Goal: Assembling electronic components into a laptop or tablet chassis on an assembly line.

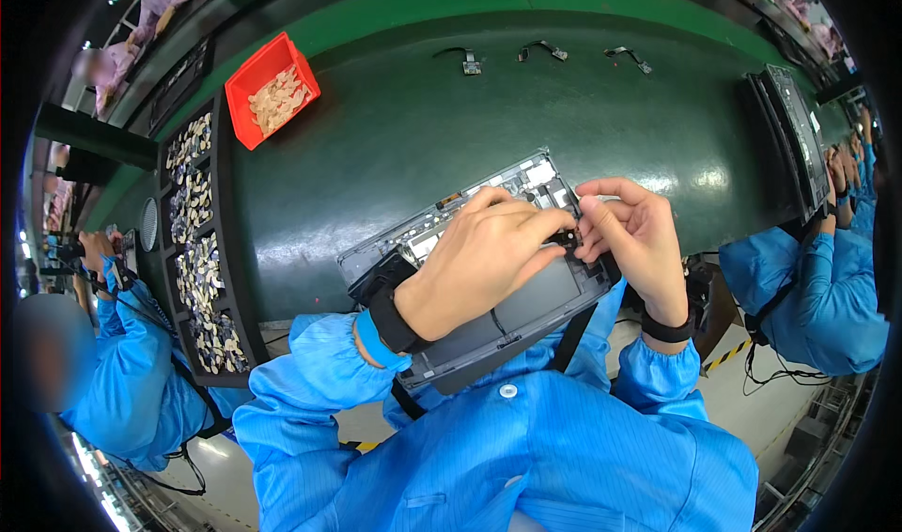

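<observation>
An opened grey laptop base, its inner boards and parts exposed, lies tilted at the near edge of the green table. My left hand reaches across its middle, thumb and fingers closing around a small black part near its right side. At the laptop's right edge, my right hand has its thumb and fingers pinched together beside the left fingertips. What the right fingers hold, if anything, is hidden. Black bands circle both wrists, with a blue one also on the left.
A red bin holds pale small pieces. Left of it, a black compartment tray carries many small parts. Small boards with cables lie at the far side of the green table. Stacked laptop parts stand right. Blue-sleeved co-workers sit on both sides.
</observation>
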The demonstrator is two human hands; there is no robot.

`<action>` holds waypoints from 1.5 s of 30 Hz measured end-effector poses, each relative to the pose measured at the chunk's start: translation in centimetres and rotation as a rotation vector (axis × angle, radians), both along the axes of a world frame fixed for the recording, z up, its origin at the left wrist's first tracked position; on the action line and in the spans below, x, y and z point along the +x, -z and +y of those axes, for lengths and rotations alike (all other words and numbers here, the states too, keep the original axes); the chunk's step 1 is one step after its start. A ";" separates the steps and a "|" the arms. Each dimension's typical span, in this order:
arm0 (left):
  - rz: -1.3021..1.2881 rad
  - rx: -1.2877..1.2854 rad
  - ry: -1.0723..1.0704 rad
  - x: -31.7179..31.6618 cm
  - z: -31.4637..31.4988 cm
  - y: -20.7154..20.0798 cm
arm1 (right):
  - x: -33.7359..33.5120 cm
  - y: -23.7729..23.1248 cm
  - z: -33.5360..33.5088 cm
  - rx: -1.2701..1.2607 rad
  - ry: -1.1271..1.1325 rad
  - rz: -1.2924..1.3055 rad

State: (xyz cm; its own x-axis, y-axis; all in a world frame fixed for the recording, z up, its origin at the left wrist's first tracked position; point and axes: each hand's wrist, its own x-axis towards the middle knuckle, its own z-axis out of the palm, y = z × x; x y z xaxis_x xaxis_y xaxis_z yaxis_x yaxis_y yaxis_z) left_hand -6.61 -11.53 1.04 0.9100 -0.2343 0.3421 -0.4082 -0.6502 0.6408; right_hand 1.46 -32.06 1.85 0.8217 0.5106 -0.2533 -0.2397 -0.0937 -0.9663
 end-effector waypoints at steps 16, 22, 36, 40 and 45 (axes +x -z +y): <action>-0.141 0.171 0.069 0.8 -0.5 0.5 | 1.0 1.3 -3.5 -0.041 0.241 -0.114; -0.176 0.302 0.095 1.3 -0.8 0.3 | -0.6 2.7 -5.0 -0.033 0.190 -0.048; -0.186 0.299 0.036 1.4 -1.2 -0.2 | -0.5 2.9 -4.7 -0.081 0.163 -0.006; -0.166 0.300 0.083 1.2 -1.0 0.2 | -0.8 2.7 -4.3 -0.139 0.140 -0.041; -0.142 0.271 0.067 1.1 -1.2 0.6 | -1.0 2.5 -4.5 -0.168 0.126 -0.041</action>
